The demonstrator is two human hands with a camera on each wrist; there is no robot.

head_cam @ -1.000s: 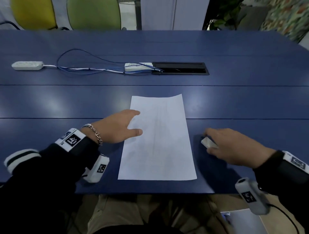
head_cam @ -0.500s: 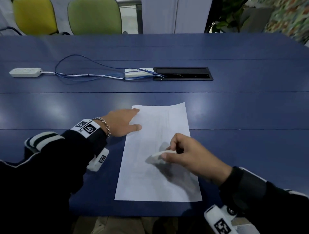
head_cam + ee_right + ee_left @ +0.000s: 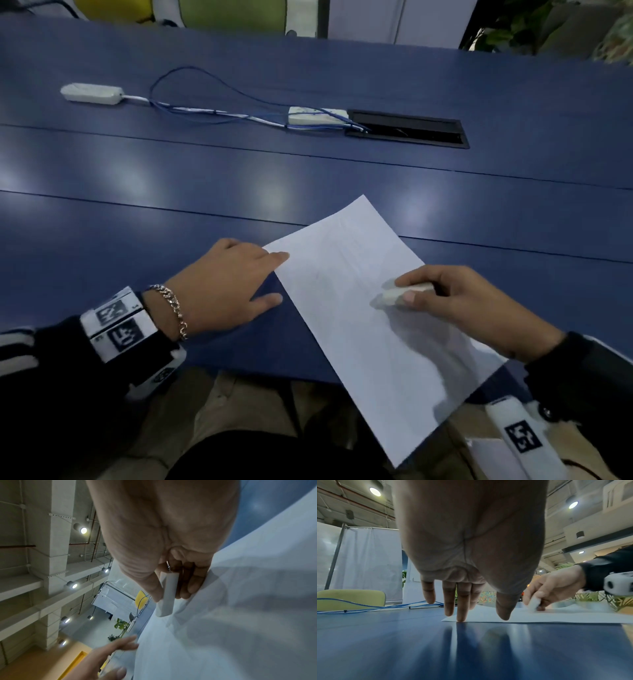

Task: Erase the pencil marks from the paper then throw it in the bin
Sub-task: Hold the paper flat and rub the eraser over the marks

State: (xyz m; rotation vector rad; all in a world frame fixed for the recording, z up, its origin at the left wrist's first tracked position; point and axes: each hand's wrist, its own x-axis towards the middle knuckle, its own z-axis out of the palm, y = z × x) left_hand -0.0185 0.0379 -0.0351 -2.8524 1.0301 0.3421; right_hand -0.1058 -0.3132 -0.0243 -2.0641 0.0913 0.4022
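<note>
A white sheet of paper (image 3: 359, 308) lies slanted on the blue table (image 3: 205, 171), its near corner hanging over the table's front edge. Faint pencil marks barely show on it. My right hand (image 3: 455, 305) pinches a white eraser (image 3: 400, 294) between thumb and fingers and holds its tip down on the paper (image 3: 223, 628); the eraser (image 3: 167, 595) shows clearly in the right wrist view. My left hand (image 3: 226, 284) lies flat with straight fingers at the paper's left corner, fingertips (image 3: 460, 616) touching its edge (image 3: 539, 618). No bin is in view.
At the back of the table lie a white power strip (image 3: 91, 93), blue cables (image 3: 212, 109), a second white strip (image 3: 317, 115) and a black cable slot (image 3: 407, 128). Green and yellow chairs stand beyond the far edge. My lap is below the front edge.
My right hand carried the eraser from the table at the right onto the paper. The paper has turned slantwise and slid toward the front edge. My left hand stays at its left corner.
</note>
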